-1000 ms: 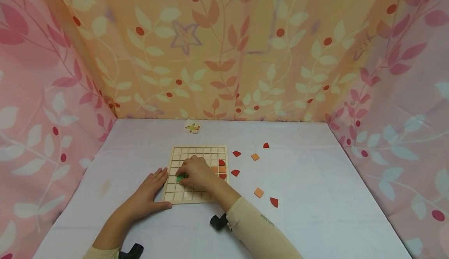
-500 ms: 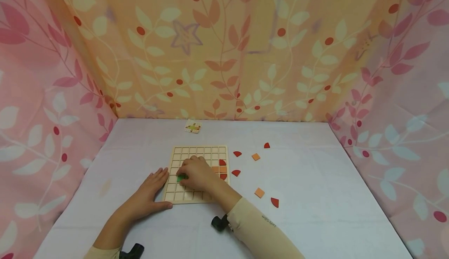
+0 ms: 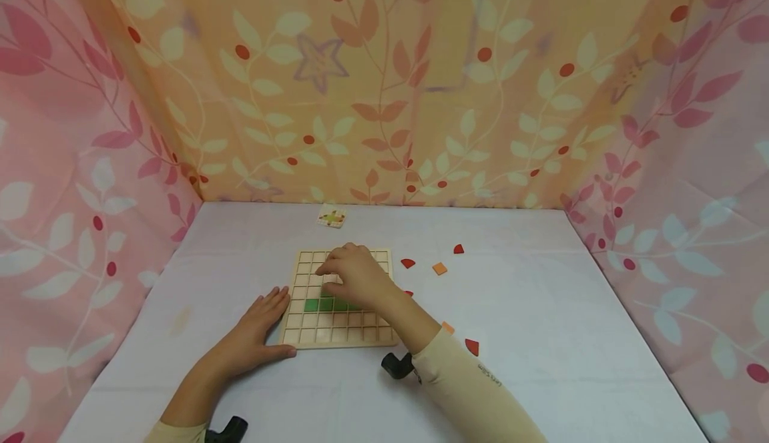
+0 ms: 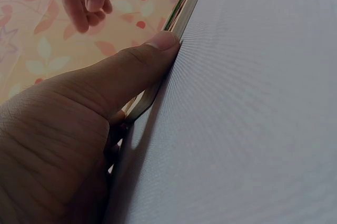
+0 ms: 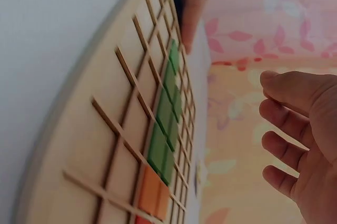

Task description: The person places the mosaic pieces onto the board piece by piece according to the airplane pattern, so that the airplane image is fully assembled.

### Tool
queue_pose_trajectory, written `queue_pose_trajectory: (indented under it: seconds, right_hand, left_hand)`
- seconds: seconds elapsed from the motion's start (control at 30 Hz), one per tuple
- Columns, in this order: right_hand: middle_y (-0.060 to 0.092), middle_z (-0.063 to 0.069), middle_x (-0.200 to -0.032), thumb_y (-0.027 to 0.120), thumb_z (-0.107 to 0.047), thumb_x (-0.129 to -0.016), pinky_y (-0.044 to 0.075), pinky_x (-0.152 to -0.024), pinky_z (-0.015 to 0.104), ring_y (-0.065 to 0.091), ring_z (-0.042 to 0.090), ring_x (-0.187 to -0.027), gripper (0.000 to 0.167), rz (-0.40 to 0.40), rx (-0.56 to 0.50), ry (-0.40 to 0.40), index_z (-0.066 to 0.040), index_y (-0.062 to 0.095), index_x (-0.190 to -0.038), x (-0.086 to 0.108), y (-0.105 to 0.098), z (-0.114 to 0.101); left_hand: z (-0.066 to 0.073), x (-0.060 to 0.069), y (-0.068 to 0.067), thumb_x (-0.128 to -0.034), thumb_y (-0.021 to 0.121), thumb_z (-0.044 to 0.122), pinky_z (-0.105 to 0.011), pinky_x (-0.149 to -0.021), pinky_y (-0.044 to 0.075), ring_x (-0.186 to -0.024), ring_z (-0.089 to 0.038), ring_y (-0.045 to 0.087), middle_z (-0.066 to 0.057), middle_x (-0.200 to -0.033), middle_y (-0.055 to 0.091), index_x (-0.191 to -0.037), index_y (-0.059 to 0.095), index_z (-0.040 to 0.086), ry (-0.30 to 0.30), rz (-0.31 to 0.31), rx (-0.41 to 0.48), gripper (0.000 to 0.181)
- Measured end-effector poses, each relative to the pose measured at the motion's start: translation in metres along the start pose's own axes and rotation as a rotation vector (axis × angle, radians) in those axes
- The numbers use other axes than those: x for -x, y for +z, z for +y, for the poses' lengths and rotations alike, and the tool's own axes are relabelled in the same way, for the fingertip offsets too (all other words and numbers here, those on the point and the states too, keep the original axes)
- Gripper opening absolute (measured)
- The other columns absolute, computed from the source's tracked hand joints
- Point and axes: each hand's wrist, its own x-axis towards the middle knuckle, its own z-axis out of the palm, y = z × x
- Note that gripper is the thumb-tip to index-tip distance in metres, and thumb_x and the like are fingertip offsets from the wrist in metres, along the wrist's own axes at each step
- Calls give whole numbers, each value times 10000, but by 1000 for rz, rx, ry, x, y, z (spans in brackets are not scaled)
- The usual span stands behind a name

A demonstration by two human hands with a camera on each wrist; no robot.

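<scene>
A wooden grid board lies on the table with green squares set in a row of its cells. In the right wrist view an orange piece sits in the grid beyond the green ones, with a bit of red below it. My left hand rests flat beside the board's left edge, fingers straight, its thumb touching the board's front corner. Over the board hovers my right hand, fingers loosely bent and apart, holding nothing. It hides the board's right part in the head view.
Right of the board lie loose red quarter-round pieces and orange squares; some are partly behind the right arm. A small patterned card lies behind the board. Floral curtains enclose the white table.
My right hand has let go of the leftmost green square, which now lies flat in its cell, and has lifted up and to the right. My left hand has stayed put.
</scene>
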Motion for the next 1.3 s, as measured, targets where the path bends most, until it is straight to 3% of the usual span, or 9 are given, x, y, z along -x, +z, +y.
queue_pose_trajectory:
  seconds: [0.23, 0.57, 0.8, 1.0, 1.3]
  right_hand:
    - [713, -75, -1150, 770, -306, -928, 471, -1006, 422, 586, 187, -1145, 253, 52, -23, 41, -257, 776, -1176, 18, -28, 23]
    - [715, -69, -1114, 779, -270, -917, 457, -1031, 459, 580, 200, -1150, 258, 109, -77, 121, -243, 777, -1173, 42, -44, 65]
    - [714, -54, -1099, 779, -238, -910, 460, -1031, 474, 581, 205, -1123, 264, 130, -113, 192, -172, 779, -1166, 55, -39, 94]
    - [710, -46, -1099, 779, -230, -915, 457, -1053, 464, 570, 207, -1143, 272, 134, -165, 249, -170, 769, -1180, 63, -31, 116]
    - [711, 5, -1116, 791, -188, -894, 491, -1008, 459, 581, 244, -1123, 310, 127, -263, 348, -121, 762, -1195, 67, -21, 137]
  left_hand:
    - [-2, -1, 2, -753, 835, 600, -215, -1264, -54, -1573, -371, 170, -155, -1679, 269, -1586, 334, 6, -1, 5, -13, 1140]
    - [-1, 0, 3, -750, 840, 592, -256, -1281, -27, -1571, -371, 180, -163, -1673, 281, -1583, 333, -5, 7, 13, -25, 1143]
    - [0, 0, 2, -759, 832, 597, -273, -1286, -19, -1573, -368, 174, -152, -1678, 273, -1583, 330, -8, 13, 13, -17, 1139]
    - [-3, 0, 4, -762, 815, 626, -241, -1276, -34, -1573, -363, 175, -145, -1679, 274, -1585, 331, -2, 21, 17, -22, 1143]
    - [-4, 0, 3, -760, 828, 602, -204, -1260, -53, -1570, -374, 179, -152, -1677, 277, -1585, 327, -6, 33, 20, -19, 1141]
